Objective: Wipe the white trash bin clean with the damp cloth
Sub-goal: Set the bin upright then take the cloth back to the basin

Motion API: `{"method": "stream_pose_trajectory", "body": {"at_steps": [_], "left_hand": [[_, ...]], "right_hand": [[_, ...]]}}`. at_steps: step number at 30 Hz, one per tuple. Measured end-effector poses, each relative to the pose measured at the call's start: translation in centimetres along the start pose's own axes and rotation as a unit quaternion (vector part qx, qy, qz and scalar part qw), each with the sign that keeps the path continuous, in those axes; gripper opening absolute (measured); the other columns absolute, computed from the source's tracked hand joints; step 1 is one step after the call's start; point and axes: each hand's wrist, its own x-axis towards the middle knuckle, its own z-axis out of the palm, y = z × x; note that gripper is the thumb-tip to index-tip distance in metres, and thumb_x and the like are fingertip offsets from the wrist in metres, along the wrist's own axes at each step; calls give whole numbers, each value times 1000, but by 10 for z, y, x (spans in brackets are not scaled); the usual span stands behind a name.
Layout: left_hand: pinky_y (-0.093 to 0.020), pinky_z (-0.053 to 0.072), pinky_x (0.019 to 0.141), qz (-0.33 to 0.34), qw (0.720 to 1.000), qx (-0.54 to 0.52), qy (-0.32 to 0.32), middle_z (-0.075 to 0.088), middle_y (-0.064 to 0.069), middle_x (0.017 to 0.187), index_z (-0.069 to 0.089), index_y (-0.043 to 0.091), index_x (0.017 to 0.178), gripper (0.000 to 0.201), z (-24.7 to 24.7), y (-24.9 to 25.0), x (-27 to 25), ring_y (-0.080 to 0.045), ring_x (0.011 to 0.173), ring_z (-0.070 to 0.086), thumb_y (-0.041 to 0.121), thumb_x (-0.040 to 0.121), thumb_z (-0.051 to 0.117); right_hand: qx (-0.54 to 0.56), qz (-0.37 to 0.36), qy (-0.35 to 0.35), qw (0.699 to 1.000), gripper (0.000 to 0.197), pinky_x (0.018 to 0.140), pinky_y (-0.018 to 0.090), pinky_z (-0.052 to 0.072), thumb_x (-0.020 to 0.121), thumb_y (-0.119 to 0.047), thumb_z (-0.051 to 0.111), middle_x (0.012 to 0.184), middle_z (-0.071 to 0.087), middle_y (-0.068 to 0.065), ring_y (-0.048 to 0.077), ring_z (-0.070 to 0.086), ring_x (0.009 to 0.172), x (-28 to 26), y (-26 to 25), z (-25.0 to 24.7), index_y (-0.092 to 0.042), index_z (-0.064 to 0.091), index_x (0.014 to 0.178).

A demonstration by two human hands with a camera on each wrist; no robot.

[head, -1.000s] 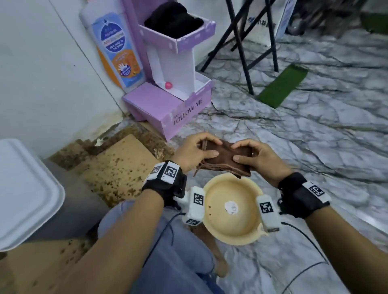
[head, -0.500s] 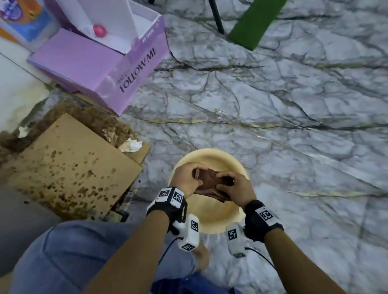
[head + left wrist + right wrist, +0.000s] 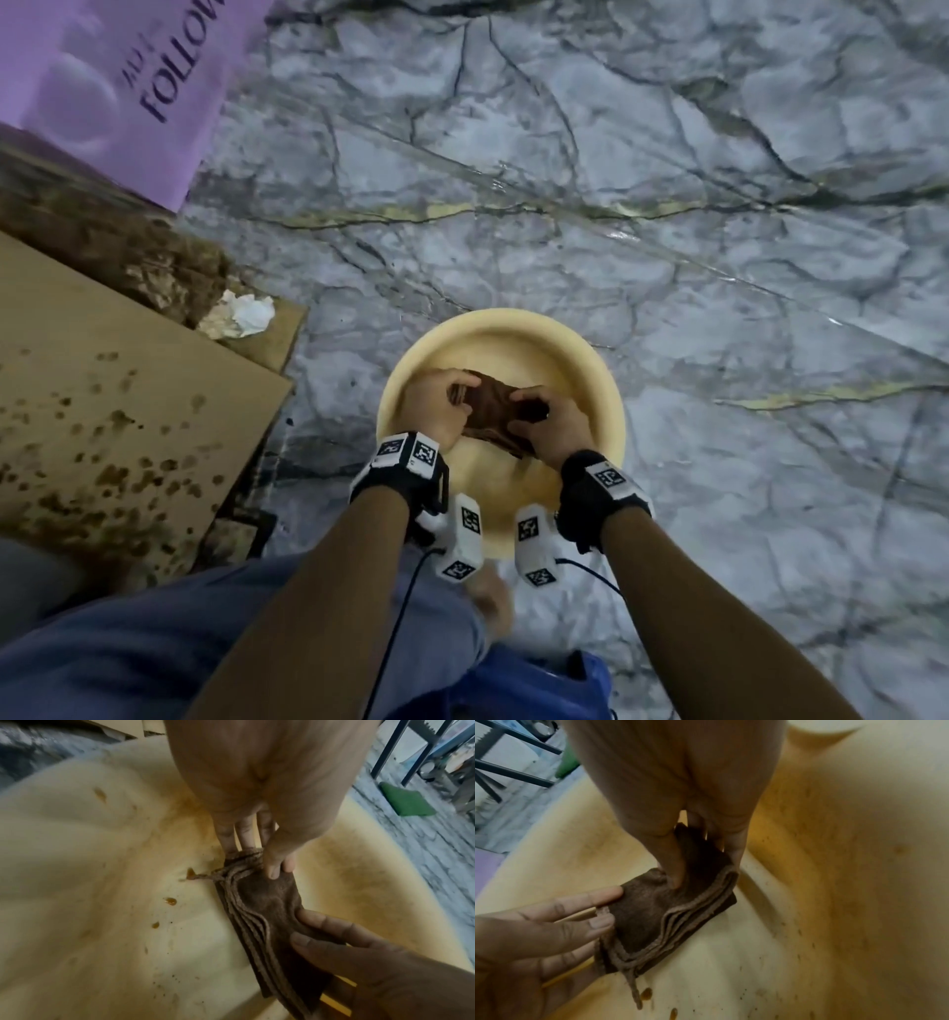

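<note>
A folded brown damp cloth (image 3: 493, 411) is held low inside a cream plastic basin (image 3: 513, 321) on the floor. My left hand (image 3: 436, 406) pinches its left end, thumb on top and fingers under it (image 3: 257, 858). My right hand (image 3: 544, 426) pinches the right end the same way (image 3: 693, 862). In the wrist views the cloth (image 3: 267, 902) (image 3: 654, 912) shows several stacked layers and a loose thread. Brown drops (image 3: 170, 901) dot the stained basin bottom. The white trash bin is out of view.
The basin stands on a grey marble floor (image 3: 667, 205). Stained cardboard (image 3: 102, 411) with a crumpled tissue (image 3: 246, 313) lies to the left, below a purple box (image 3: 102, 77). My knee in blue jeans (image 3: 205, 642) is at the near left. A green mat (image 3: 406, 801) lies farther off.
Both hands have lowered the cloth from above the basin's far rim down into the basin. The head view has tilted down, so the white bin lid at the left has left the picture.
</note>
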Motion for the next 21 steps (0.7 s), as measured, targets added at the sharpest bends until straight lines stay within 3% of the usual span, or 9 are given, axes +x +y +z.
{"method": "stream_pose_trajectory", "body": {"at_steps": [3, 5, 8, 10, 13, 15, 17, 19, 21], "left_hand": [[-23, 39, 100, -16, 999, 1, -31, 59, -4, 140, 67, 20, 128, 41, 2, -5, 8, -22, 129, 53, 2, 91, 67], [-27, 36, 109, -29, 998, 12, -63, 51, -3, 150, 60, 19, 137, 46, 3, -7, 10, -22, 137, 47, 5, 93, 66], [-25, 29, 117, -18, 996, 25, -78, 41, -1, 157, 56, 16, 141, 48, 4, -11, 14, -20, 144, 39, 4, 95, 62], [-17, 21, 113, -8, 997, 33, -75, 36, 1, 159, 55, 12, 142, 48, 3, -10, 14, -16, 146, 33, 3, 96, 61], [-15, 21, 111, -23, 998, 12, -65, 35, 2, 158, 55, 12, 142, 48, 0, -8, 11, -15, 146, 34, 5, 95, 62], [-22, 27, 116, -37, 998, -8, -53, 40, 2, 155, 58, 15, 140, 46, -3, -7, 9, -17, 144, 39, 8, 94, 64], [-31, 42, 110, -49, 997, -30, -55, 51, -1, 148, 61, 18, 136, 42, -8, -7, 3, -21, 136, 50, 10, 94, 65], [-28, 46, 100, -49, 996, -57, -44, 62, -2, 136, 65, 17, 129, 34, -18, -1, -5, -19, 125, 58, 10, 96, 63], [-23, 43, 96, -29, 996, -86, -12, 67, -1, 126, 68, 15, 121, 26, -31, 8, -14, -14, 116, 61, 10, 97, 61]], "right_hand": [[-15, 22, 2, 1000, 35, 82, 22, 48, 81, -4, 71, 118, 62, 1, 17, 58, 102, 7, 3, 6, -22, 66, 111], [-31, 33, 1, 999, 38, 87, 22, 47, 81, -3, 70, 122, 61, 3, 19, 57, 109, 9, 4, 9, -22, 66, 114], [-41, 38, 3, 998, 39, 84, 20, 44, 81, -1, 68, 126, 60, 4, 21, 57, 112, 13, 4, 11, -21, 66, 115], [-61, 34, 3, 998, 40, 85, 18, 42, 81, -1, 68, 127, 59, 5, 22, 56, 115, 14, 3, 12, -20, 66, 116], [-85, 31, 6, 996, 39, 91, 22, 44, 80, -5, 68, 129, 55, 8, 24, 56, 113, 15, 0, 13, -21, 66, 115], [-93, 36, 10, 995, 35, 90, 25, 46, 80, -11, 67, 130, 51, 10, 25, 57, 108, 15, -1, 15, -25, 66, 111], [-96, 43, 13, 994, 27, 86, 24, 45, 80, -17, 67, 132, 45, 10, 23, 56, 100, 12, -3, 13, -28, 66, 104], [-96, 46, 17, 994, 18, 82, 23, 45, 82, -19, 65, 130, 41, 9, 21, 53, 93, 9, -6, 12, -26, 65, 99], [-85, 29, 33, 995, 6, 72, 22, 46, 83, -22, 63, 126, 49, 10, 22, 56, 92, 5, -10, 8, -26, 63, 88]]}}
